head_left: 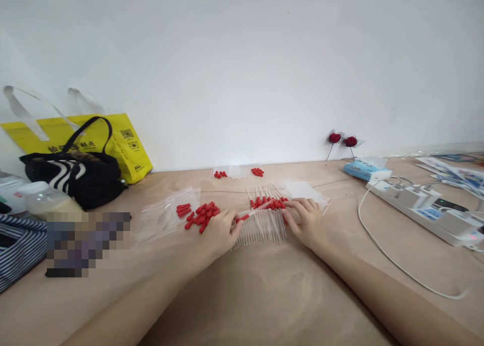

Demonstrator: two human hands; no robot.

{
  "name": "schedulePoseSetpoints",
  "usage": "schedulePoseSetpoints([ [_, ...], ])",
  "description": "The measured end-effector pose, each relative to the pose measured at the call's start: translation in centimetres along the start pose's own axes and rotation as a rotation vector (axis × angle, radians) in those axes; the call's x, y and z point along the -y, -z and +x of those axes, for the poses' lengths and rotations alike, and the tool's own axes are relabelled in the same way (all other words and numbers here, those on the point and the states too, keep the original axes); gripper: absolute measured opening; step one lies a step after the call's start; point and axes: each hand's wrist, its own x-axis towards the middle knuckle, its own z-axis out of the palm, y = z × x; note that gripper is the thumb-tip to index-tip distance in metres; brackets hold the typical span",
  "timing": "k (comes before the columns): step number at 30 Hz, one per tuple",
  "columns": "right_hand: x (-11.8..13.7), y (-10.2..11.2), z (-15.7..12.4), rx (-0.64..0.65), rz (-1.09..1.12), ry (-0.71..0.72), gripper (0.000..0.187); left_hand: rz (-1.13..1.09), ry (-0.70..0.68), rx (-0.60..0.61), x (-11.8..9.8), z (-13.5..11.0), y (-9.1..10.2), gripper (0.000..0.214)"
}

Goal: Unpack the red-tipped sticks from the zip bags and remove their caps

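Observation:
My left hand (220,231) is closed in a pinch on a thin clear tube with a red cap (246,216), held just above the table. My right hand (304,220) rests on a row of clear tubes (260,225) lying side by side, its fingers curled at the row's right end near several red-capped ones (269,203). A loose heap of red caps (202,215) lies just left of my left hand. A clear zip bag with a few red caps (170,215) lies further left.
A black striped handbag (75,177) and yellow bag (124,144) stand at the back left. Small bags with red caps (236,172) lie by the wall. A power strip (427,205) with a white cable (381,245), a blue box (365,169) and two red roses (342,139) are at right.

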Motion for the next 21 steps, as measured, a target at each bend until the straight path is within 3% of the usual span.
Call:
schedulePoseSetpoints([
  [3, 1.9, 0.2, -0.3, 0.014, 0.031, 0.265, 0.028, 0.033, -0.311, -0.164, 1.1, -2.9, -0.4, 0.018],
  [7, 4.0, -0.1, -0.8, 0.071, 0.055, 0.484, 0.026, 0.082, -0.458, -0.279, 1.5, -4.2, -1.2, 0.020],
  [21, 5.0, -0.8, -1.4, 0.029, 0.069, 0.605, 0.013, 0.125, -0.606, -0.370, 0.6, -3.6, -1.5, 0.015],
])
